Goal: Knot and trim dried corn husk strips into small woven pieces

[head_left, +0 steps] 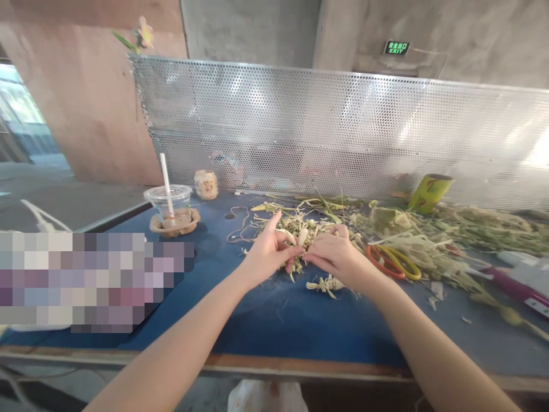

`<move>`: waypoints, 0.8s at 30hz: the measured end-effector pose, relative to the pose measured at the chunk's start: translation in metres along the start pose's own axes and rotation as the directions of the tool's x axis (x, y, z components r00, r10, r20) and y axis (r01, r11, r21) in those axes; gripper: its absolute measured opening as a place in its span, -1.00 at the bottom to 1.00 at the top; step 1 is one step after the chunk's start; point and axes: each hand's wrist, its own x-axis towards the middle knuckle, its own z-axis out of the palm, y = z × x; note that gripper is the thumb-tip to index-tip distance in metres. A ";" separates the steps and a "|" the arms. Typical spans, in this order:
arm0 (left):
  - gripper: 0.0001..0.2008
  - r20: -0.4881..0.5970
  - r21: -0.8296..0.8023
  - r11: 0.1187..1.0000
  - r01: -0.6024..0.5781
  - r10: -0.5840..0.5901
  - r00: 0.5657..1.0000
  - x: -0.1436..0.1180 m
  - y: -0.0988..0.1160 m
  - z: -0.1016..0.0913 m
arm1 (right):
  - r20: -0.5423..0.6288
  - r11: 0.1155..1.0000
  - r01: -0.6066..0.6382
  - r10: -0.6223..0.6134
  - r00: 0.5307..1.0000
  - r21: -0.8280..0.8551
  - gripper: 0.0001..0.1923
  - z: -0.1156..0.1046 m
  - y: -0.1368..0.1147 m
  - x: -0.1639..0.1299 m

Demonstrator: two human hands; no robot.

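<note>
left hand (268, 252) + right hand (337, 254): pinching pale husk strips (300, 236) | scissors (392, 260) just right | blue table (274, 320)

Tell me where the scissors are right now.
In the head view, the orange- and yellow-handled scissors lie on the blue table, just right of the right hand, among the dried plant strips.

Light: soft daylight, fairly bright, coming in from the opening at far left.
Glare: hot white patches on the perforated silver metal screen (343, 131), strongest toward the right end.
Shadows: faint and blurry on the blue felt-covered tabletop (274, 320), nothing hard-edged.
Distortion: wide-angle bend, screen top curving, forearms stretched at the bottom corners.
Focus: centre decent, right edge smeary, green exit sign (396, 47) barely readable.
Masking: pixelated block over the left side.
</note>
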 end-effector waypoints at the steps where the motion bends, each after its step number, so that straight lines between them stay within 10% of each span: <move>1: -0.01 -0.005 0.016 1.000 -0.002 0.002 1.000 0.000 0.000 0.000 | 0.003 1.000 -0.004 0.004 1.000 0.007 -0.66 -0.001 0.001 0.000; 10: -0.17 0.057 -0.104 0.988 0.115 -0.109 0.992 -0.005 0.009 0.007 | 0.031 0.871 -0.360 0.371 0.928 0.334 -0.67 0.004 0.010 0.006; 24: -0.69 0.078 0.130 0.991 0.017 -0.027 0.997 -0.005 0.012 0.006 | -0.026 0.620 -0.336 0.499 0.866 0.709 -0.58 0.017 0.002 0.011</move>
